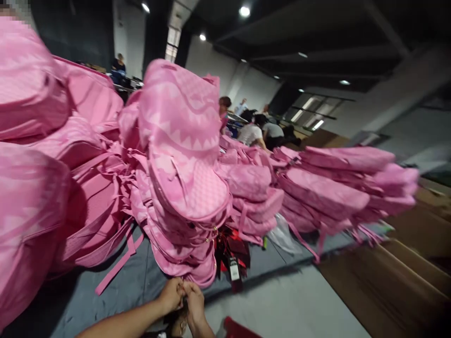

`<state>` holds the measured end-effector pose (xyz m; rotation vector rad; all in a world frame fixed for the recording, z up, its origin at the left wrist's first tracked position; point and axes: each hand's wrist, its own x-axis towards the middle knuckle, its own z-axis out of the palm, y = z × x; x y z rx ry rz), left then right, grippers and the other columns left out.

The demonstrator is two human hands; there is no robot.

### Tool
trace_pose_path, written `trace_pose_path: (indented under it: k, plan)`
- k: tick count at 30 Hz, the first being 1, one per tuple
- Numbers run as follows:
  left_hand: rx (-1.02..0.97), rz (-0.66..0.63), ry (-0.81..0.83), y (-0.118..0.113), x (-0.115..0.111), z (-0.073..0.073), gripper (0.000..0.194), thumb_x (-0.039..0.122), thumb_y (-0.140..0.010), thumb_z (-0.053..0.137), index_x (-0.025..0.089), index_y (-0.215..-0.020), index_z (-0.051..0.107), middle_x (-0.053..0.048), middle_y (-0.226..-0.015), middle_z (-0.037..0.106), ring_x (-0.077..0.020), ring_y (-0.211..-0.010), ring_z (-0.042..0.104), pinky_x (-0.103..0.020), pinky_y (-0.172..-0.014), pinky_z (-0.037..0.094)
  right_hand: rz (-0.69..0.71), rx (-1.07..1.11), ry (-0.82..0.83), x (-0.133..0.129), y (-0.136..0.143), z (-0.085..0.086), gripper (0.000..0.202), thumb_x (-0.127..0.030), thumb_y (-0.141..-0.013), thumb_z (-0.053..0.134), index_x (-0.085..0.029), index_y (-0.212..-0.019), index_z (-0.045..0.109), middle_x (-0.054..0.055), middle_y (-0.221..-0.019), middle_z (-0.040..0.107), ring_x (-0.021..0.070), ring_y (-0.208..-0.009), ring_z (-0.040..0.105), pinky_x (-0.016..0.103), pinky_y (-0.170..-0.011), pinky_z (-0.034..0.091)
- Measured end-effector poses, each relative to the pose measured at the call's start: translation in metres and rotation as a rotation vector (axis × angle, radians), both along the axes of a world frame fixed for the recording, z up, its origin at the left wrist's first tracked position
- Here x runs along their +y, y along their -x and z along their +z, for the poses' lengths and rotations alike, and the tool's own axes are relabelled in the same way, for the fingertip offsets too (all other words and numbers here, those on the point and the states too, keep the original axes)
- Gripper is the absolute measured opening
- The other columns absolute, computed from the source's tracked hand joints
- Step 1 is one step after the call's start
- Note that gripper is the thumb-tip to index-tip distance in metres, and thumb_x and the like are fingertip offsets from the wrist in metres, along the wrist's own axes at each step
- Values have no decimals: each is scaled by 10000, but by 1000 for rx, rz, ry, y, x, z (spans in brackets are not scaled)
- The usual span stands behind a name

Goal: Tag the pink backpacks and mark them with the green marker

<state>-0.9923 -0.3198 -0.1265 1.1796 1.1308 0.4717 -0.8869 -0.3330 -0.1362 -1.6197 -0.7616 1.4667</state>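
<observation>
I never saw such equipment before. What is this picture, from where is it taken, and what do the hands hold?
There is no robot: these are a person's bare hands, left and right. The one picture comes from a camera on the person's head, looking forward and down. On the table lie piles of pink bags, dark and red tags and clear plastic. The hands meet before the middle pile, fingers closed; anything between them is too small to tell.

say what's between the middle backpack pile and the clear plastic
Red and black items, a white label and something small and green, in the head view.
</observation>
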Motion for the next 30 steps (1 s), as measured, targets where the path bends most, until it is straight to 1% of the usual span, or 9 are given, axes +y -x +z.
trace_pose_path:
  k: [3,5,6,10,13,18,22,27,30]
  plan:
    - [108,35,1,-3,2,-11,271,384,-948,556,128,-870,598,27,-712,590,-86,-577,543,-230,-569,464,-168,37,-53,-7,6,-15,416,-495,-700,784,-156,-618,557,-56,-553,514,87,-524,486,228,-524,420]
    - [152,65,-19,-1,2,-15,254,361,-944,562,135,-830,580,41,-677,563,-82,-565,525,-224,-567,444,-215,60,-86,-5,7,-20,426,-482,-632,822,-162,-577,546,-58,-532,511,86,-523,477,232,-533,408]
    - [165,73,-27,0,2,-17,241,348,-941,568,137,-825,574,45,-670,556,-81,-564,522,-223,-570,442,-223,71,-93,-3,6,-22,413,-474,-651,814,-161,-589,554,-59,-540,521,84,-521,477,231,-536,407]
    - [209,80,-32,2,2,-23,223,313,-943,570,135,-808,570,55,-641,536,-79,-545,518,-225,-565,453,-230,88,-73,1,6,-29,349,-411,-843,700,-149,-656,565,-63,-577,534,76,-513,491,221,-539,426]
    - [270,106,-64,3,3,-27,212,311,-934,590,130,-824,581,43,-682,552,-85,-589,531,-242,-606,479,-237,81,-63,2,7,-34,343,-377,-901,653,-144,-667,560,-61,-599,536,78,-541,513,224,-569,455]
    - [265,53,-88,6,3,-27,241,344,-942,581,127,-842,604,30,-712,591,-89,-610,565,-253,-626,506,-229,75,-43,2,4,-37,324,-378,-922,628,-141,-709,574,-50,-642,558,86,-571,536,235,-589,473]
    - [328,84,-116,5,3,-25,230,342,-937,589,128,-854,600,31,-713,582,-95,-626,564,-266,-649,509,-203,76,-30,0,1,-38,313,-373,-922,627,-140,-720,576,-44,-662,563,92,-599,545,245,-614,481]
    - [347,44,-148,2,3,-22,240,349,-936,586,131,-838,602,29,-719,588,-99,-635,564,-272,-663,503,-195,87,3,0,-6,-41,279,-371,-930,619,-134,-784,602,-26,-728,601,99,-641,576,258,-638,506]
    - [393,53,-164,1,4,-19,244,352,-925,597,136,-813,593,32,-696,569,-106,-643,552,-283,-684,492,-201,95,23,-1,-9,-42,259,-367,-929,622,-130,-823,618,-16,-767,620,105,-670,593,265,-651,519]
